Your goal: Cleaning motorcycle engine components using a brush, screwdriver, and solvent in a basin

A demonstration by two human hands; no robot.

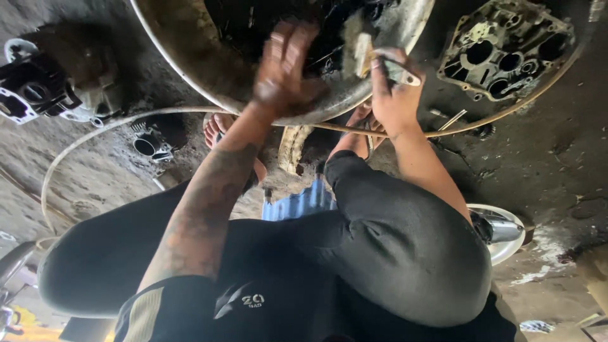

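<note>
I am squatting over a large round metal basin [190, 57] that holds dark, oily engine parts. My left hand [285, 66] hovers over the basin's near rim, blurred, fingers spread and greasy, holding nothing. My right hand [392, 95] grips a paintbrush [364, 47] with a pale handle, its bristles up over the dark parts in the basin. My knees in black trousers fill the lower view.
A second basin [557, 69] at the upper right holds a grey engine casing [503, 47] with round bores. A black engine block [38, 92] and a small cylinder part [149, 145] lie on the dirty concrete at left. A white tube [69, 152] curves over the floor.
</note>
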